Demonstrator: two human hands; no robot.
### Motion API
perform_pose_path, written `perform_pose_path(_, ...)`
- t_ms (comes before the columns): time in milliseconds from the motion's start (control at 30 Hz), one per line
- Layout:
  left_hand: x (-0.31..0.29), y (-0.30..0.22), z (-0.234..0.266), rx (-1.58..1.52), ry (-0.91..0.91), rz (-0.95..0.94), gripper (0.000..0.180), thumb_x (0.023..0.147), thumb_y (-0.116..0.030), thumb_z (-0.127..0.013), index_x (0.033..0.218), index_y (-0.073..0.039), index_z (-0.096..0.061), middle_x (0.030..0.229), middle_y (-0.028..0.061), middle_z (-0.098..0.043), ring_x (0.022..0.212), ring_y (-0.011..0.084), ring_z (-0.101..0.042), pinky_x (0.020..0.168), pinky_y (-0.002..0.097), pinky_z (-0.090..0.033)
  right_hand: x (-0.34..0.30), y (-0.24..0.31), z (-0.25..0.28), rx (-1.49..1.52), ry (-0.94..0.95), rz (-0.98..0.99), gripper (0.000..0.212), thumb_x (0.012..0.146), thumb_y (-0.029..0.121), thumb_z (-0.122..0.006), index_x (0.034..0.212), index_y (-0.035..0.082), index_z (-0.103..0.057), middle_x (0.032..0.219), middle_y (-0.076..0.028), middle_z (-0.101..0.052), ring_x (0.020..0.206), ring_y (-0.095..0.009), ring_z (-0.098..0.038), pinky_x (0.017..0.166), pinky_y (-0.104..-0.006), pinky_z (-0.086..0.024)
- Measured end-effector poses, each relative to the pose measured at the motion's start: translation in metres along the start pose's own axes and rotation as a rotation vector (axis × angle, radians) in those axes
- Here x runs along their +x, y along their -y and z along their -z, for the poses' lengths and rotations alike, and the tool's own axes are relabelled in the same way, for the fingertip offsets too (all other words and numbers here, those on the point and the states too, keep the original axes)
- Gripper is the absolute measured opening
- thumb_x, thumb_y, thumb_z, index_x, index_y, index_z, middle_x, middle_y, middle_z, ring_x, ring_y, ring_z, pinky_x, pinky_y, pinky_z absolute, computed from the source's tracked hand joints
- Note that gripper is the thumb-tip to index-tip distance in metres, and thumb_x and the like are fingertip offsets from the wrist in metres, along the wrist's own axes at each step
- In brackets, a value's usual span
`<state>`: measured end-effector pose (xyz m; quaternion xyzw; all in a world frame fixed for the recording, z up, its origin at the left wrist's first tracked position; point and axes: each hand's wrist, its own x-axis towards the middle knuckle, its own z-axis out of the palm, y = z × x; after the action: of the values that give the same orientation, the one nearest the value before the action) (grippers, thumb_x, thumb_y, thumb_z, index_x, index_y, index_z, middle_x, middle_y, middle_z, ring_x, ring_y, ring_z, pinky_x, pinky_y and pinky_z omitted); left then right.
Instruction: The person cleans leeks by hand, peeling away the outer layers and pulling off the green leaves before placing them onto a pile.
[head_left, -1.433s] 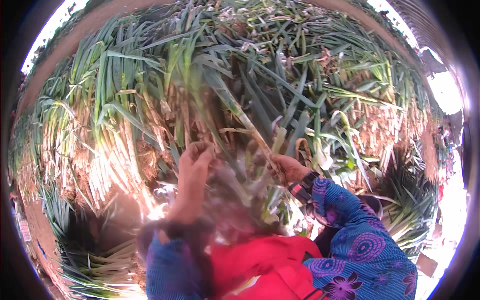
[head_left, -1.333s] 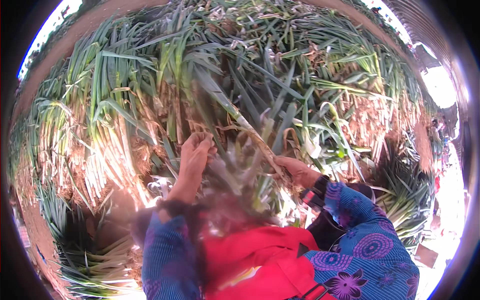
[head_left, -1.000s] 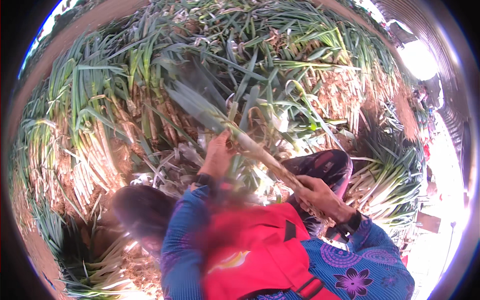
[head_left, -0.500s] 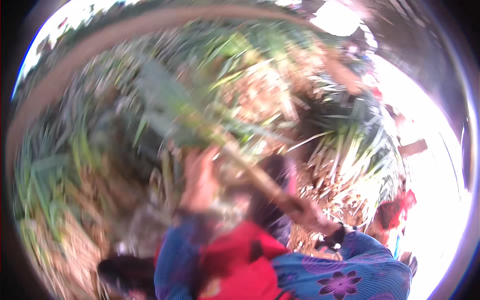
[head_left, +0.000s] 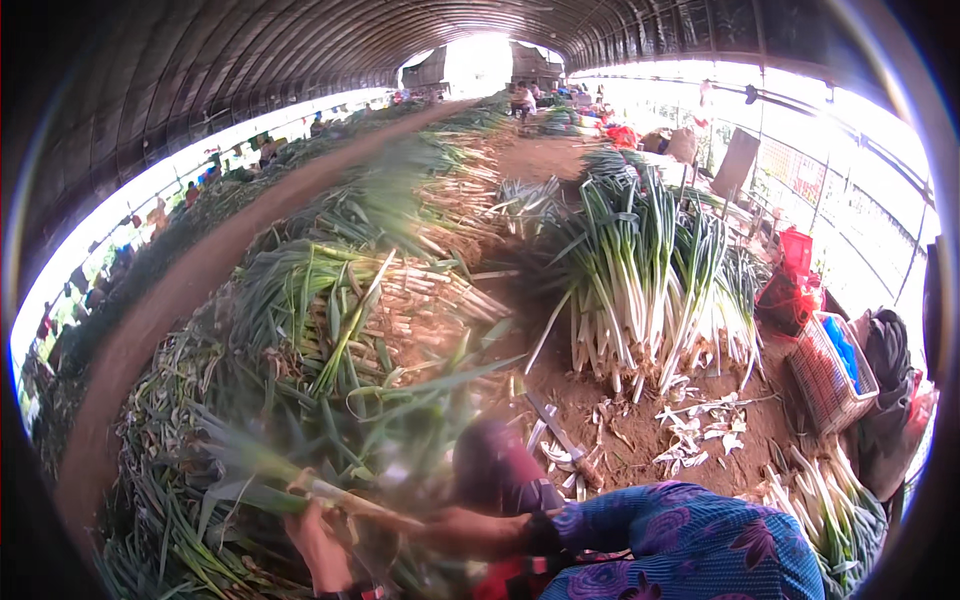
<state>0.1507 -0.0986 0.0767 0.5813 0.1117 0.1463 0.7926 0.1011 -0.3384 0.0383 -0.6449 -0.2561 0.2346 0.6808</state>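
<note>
Swinging up since the earlier frame, the view is now showing a long tunnel instead of only the heap. Both hands are gripping one leek [head_left: 300, 480]: the left hand [head_left: 318, 545] closing under its stalk, the right hand [head_left: 455, 525] clasping its pale end (both blurred). Beyond, a knife [head_left: 565, 440] is lying on soil, bundles [head_left: 640, 280] are standing upright, and a red mesh basket [head_left: 830, 370] is sitting at right.

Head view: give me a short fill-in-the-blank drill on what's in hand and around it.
1. The left hand and right hand grip one green ____ stalk.
2. The knife lies on the bare ____.
3. The trimmed bundle stands ____, white ends down.
4. The right sleeve is patterned ____.

Missing: onion; soil; upright; blue
</note>
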Motion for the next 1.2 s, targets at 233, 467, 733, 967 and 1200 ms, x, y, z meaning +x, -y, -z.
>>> perform_pose_path(233, -0.005, -0.015, 0.056, -0.104, -0.109, 0.051, 0.038, 0.087, -0.006, -0.060, 0.125, -0.005, -0.052, 0.113, 0.0070, -0.059, 0.093, 0.0178, -0.058, 0.070, 0.0280, -0.048, 0.058, -0.135, 0.020, -0.003, 0.099, -0.254, 0.050, 0.094, 0.030, -0.054, 0.137, 0.008, -0.042, 0.116, -0.019, -0.059, 0.104, -0.033, -0.060, 0.090, -0.0429, -0.048)
perform_pose_path(467, -0.031, 0.071, 0.090, 0.613, 0.103, 0.326, 0.042, 0.089, -0.038, -0.058, 0.107, 0.000, -0.061, 0.091, 0.0077, -0.062, 0.080, 0.0143, -0.056, 0.065, 0.0302, -0.046, 0.029, 0.021, -0.005, 0.487, -0.266, -0.541, 0.032, 0.100, 0.026, -0.045, 0.121, 0.002, -0.052, 0.080, -0.004, -0.056, 0.054, -0.010, -0.051, 0.044, -0.0254, -0.041)
perform_pose_path(733, 0.018, 0.097, 0.020, -0.180, -0.123, 0.551, 0.033, 0.091, -0.035, -0.063, 0.107, -0.007, -0.054, 0.094, 0.0064, -0.060, 0.072, 0.0186, -0.060, 0.052, 0.0343, -0.049, 0.016, -0.008, -0.041, 0.346, -0.156, -0.512, 0.040, 0.097, 0.032, -0.053, 0.120, -0.002, -0.053, 0.070, 0.000, -0.042, 0.056, -0.010, -0.044, 0.047, -0.0242, -0.036)
perform_pose_path(967, 0.013, 0.098, 0.035, -0.277, -0.239, 0.324, 0.019, 0.092, -0.021, -0.060, 0.103, -0.011, -0.048, 0.079, 0.0026, -0.052, 0.058, 0.0150, -0.053, 0.047, 0.0301, -0.043, 0.044, -0.058, -0.033, -0.091, 0.070, -0.383, 0.045, 0.093, 0.037, -0.057, 0.120, 0.001, -0.057, 0.096, -0.011, -0.065, 0.072, -0.015, -0.061, 0.056, -0.0286, -0.049)
perform_pose_path(1200, -0.024, 0.061, 0.051, -0.109, -0.143, 0.232, 0.024, 0.093, -0.020, -0.058, 0.112, -0.005, -0.053, 0.084, 0.0019, -0.056, 0.059, 0.0109, -0.053, 0.050, 0.0246, -0.043, 0.183, -0.047, -0.017, 0.218, -0.067, -0.420, 0.047, 0.092, 0.040, -0.054, 0.119, 0.002, -0.056, 0.098, -0.009, -0.065, 0.083, -0.019, -0.062, 0.064, -0.0328, -0.050)
